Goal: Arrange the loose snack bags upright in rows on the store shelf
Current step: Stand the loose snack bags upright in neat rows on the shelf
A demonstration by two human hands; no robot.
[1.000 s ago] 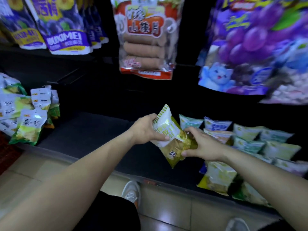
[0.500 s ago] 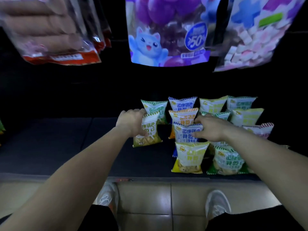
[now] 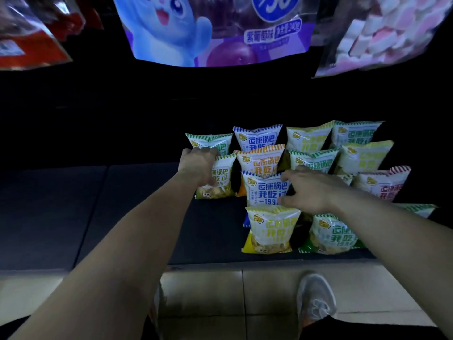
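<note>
Several small snack bags stand upright in rows on the dark shelf (image 3: 137, 217), right of centre. My left hand (image 3: 198, 168) grips the left edge of a green-striped bag (image 3: 221, 180) that stands on the shelf at the left end of the second row. My right hand (image 3: 306, 190) rests with fingers spread on the right edge of a blue bag (image 3: 264, 190) in the middle column. In front of it stand a yellow bag (image 3: 269, 231) and a green bag (image 3: 333, 234). An orange bag (image 3: 259, 160) stands behind the blue one.
Large hanging packets fill the top: a purple cat-print bag (image 3: 215, 30), a red-edged one (image 3: 29, 38) at left, a marshmallow bag (image 3: 382, 33) at right. The shelf's left half is bare. Below the shelf edge are floor tiles (image 3: 208, 295) and my shoe (image 3: 316, 300).
One second ago both hands held the green-striped bag in the air. It now stands on the shelf under my left hand, and my right hand has shifted to the blue bag. The view has closed in.
</note>
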